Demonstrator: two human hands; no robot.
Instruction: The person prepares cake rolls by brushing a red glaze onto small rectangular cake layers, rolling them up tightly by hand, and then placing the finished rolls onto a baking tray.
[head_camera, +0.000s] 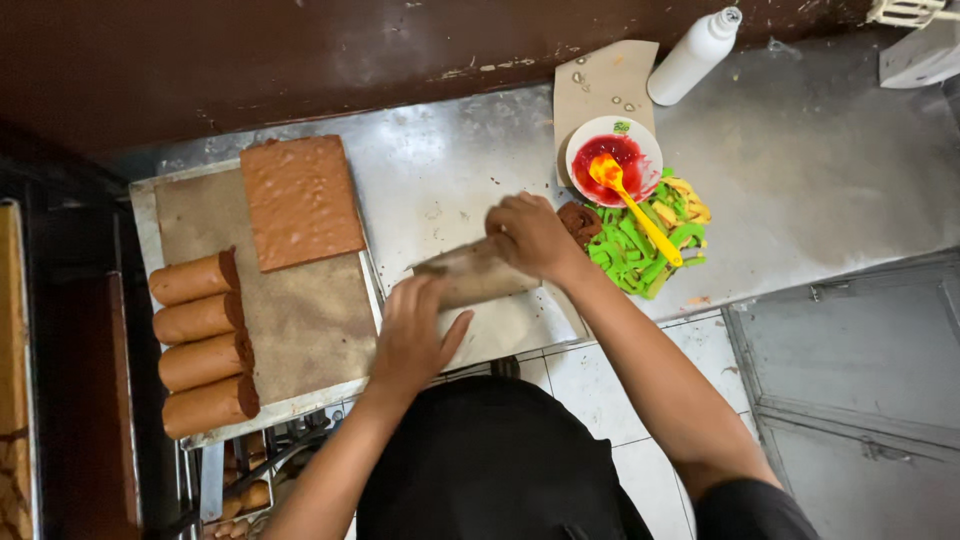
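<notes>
Rolling a cake sheet in paper, mid-roll.
The paper-wrapped roll (470, 275) lay on the steel counter (800, 170), beside the tray (145, 215) of finished rolls (200, 345). Right hand (530, 237) was clenched over its far end; left hand (415, 335) pressed flat, fingers spread, on the near end. Jam bowl (613, 158) with yellow spatula (635, 205) stood just beyond. Next move probably needs even pressure from both hands.
</notes>
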